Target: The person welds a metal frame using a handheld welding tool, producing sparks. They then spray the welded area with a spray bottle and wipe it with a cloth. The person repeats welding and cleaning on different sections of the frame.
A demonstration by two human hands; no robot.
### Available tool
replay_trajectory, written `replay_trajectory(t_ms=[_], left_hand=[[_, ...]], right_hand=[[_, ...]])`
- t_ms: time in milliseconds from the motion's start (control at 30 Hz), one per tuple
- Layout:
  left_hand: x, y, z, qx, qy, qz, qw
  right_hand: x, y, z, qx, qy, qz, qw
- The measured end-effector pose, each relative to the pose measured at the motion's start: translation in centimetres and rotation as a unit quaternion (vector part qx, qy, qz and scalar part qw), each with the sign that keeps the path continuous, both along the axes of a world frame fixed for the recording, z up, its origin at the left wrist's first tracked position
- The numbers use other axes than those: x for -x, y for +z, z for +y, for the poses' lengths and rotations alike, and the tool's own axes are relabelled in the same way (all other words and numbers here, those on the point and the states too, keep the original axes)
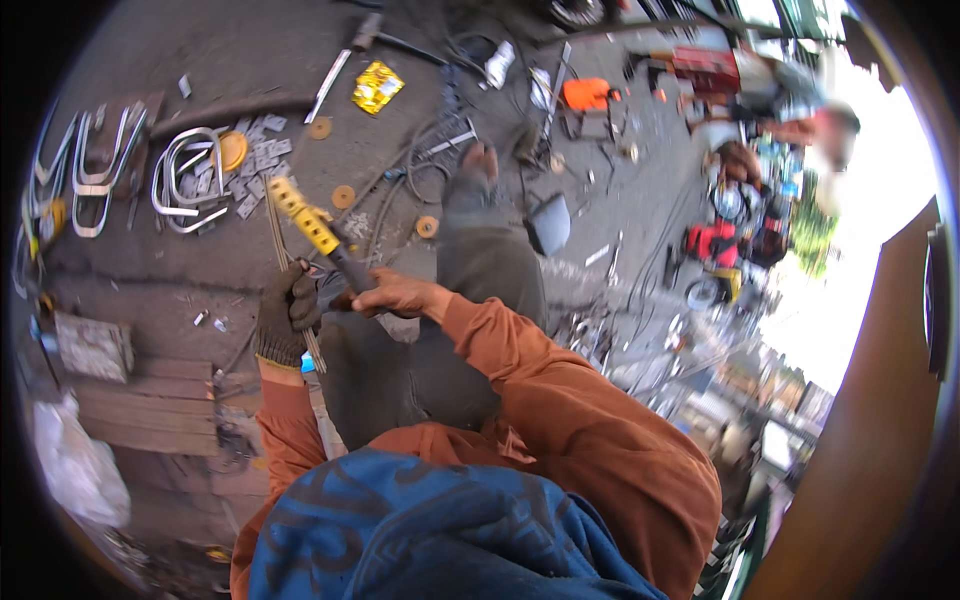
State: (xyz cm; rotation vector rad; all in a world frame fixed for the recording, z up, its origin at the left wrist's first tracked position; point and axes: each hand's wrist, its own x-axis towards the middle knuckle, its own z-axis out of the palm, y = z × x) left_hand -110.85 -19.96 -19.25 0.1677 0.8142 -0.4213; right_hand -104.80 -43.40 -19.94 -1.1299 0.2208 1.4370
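Observation:
My left hand point(288, 312), in a dark knitted glove, is closed around a bundle of thin straight rods point(275, 228), which stick out above and below the fist. My bare right hand point(398, 293) grips the dark handle of a tool with a yellow, hole-dotted head point(306, 217); its exact kind is unclear. The tool slants up and left, its handle close beside the gloved fingers. Beyond the rods lie bent metal loops point(180, 180) and a pile of small flat metal plates point(262, 155).
A hammer point(368, 32), a yellow foil packet point(378, 88) and cables point(412, 170) lie on the ground ahead. Round tan discs point(343, 196) are scattered nearby. Wooden boards point(145, 405) and a white plastic bag point(80, 462) sit at left. Other people point(790, 100) and a motorbike point(715, 285) are at right.

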Motion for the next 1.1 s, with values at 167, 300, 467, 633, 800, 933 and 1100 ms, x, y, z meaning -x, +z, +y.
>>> replay_trajectory(t_ms=[167,300,467,633,800,933,1100], left_hand=[[-5.2,1.8,-1.4,0.026,-0.059,-0.016,0.998],[-6.7,5.5,0.2,-0.067,-0.030,0.010,0.997],[-8.8,10.3,-0.8,0.227,0.103,-0.141,0.958],[-12.7,14.6,-3.9,-0.089,0.012,-0.105,0.990],[-12.0,20.2,-9.4,-0.486,-0.195,-0.140,0.840],[-14.2,23.1,-16.2,-0.448,-0.233,-0.164,0.848],[-22.1,24.8,-26.2,-0.599,-0.202,-0.209,0.746]], right_hand=[[0.4,4.9,3.0,0.016,-0.112,-0.102,0.988],[-3.1,7.8,5.2,0.056,-0.169,-0.186,0.966],[-6.8,11.9,5.2,0.022,-0.184,-0.309,0.933],[-9.2,15.3,3.2,0.130,-0.195,-0.360,0.903],[-13.1,19.0,0.4,0.026,-0.424,-0.163,0.890],[-19.5,21.9,-5.3,-0.131,-0.579,-0.064,0.802],[-28.0,23.5,-15.0,-0.220,-0.618,0.021,0.754]])
